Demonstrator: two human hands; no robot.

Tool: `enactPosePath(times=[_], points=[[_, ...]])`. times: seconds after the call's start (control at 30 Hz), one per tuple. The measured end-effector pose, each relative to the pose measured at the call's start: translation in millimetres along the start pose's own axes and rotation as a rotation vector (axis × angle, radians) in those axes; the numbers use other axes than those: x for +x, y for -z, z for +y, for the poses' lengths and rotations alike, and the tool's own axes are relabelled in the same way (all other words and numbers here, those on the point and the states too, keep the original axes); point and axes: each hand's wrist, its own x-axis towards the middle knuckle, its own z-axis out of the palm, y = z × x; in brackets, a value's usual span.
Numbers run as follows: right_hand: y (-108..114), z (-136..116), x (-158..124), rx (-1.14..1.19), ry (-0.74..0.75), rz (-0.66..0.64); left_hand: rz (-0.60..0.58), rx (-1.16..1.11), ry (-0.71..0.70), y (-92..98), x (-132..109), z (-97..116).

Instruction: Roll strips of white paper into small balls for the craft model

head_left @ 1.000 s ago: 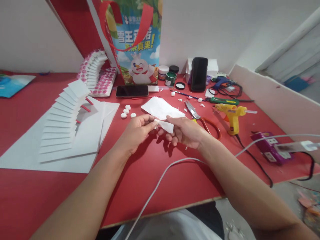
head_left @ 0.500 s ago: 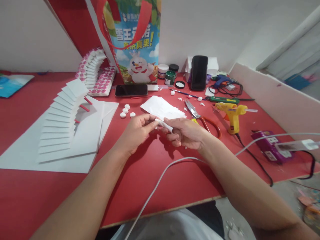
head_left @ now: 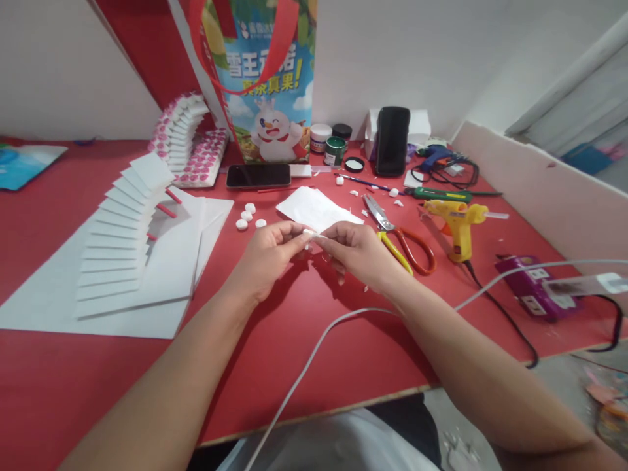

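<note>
My left hand (head_left: 265, 261) and my right hand (head_left: 366, 256) meet over the red table, fingertips almost touching. Between them is a small white rolled strip (head_left: 310, 233), soft-looking like paper or thin foam; the fingers cover most of it. The left thumb and forefinger pinch one end. My right thumb and forefinger close on the other end, its remaining fingers curled below. Just behind the hands lies a stack of white sheets (head_left: 314, 208). Several small white rolled rounds (head_left: 246, 216) rest to the left of it. Scissors (head_left: 392, 229) with orange and yellow handles lie beside my right hand.
A white cable (head_left: 314, 347) crosses the table in front of me. To the right are a yellow glue gun (head_left: 456, 226) and a purple box (head_left: 534, 288). Fanned white boards (head_left: 118, 229) stand at left. Behind are a phone (head_left: 258, 175), paint jars (head_left: 334, 150) and a bag (head_left: 269, 85).
My right hand has turned and drawn its fingertips closer to the left ones. The strip's longer part, which lay across the right fingers, is now hidden. The left hand has barely moved.
</note>
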Motion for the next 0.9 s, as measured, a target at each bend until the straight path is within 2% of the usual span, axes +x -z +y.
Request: enactPosePath(times=[0.17,0.3,0.4,0.6,0.73,0.8,0.9], points=[[0.0,3.4,-1.0,-0.115,0.097,0.098,0.022,-0.001,-0.033,-4.1,-0.4,-0.6],[1.2,0.4,-3.7,-0.212,0.103,0.127,0.013,0.046,-0.066,-5.1,-1.1,-1.0],[1.5,-4.0,-3.9,-0.112,0.050,0.058,-0.023,0.081,-0.087,-3.6,-1.8,-0.7],[1.1,-5.4,0.3,0.290,-0.156,-0.051,-0.068,0.118,-0.093,-3.9,-3.1,2.2],[3.4,-1.6,3.2,0.464,-0.198,-0.084,-0.064,0.133,-0.126,-4.7,-3.4,3.1],[3.7,0.0,3.9,0.472,-0.176,-0.085,-0.058,0.133,-0.132,-4.5,-3.1,2.5],[2.1,2.0,3.6,0.295,-0.080,-0.011,-0.051,0.113,-0.108,-4.5,-2.8,0.2]])
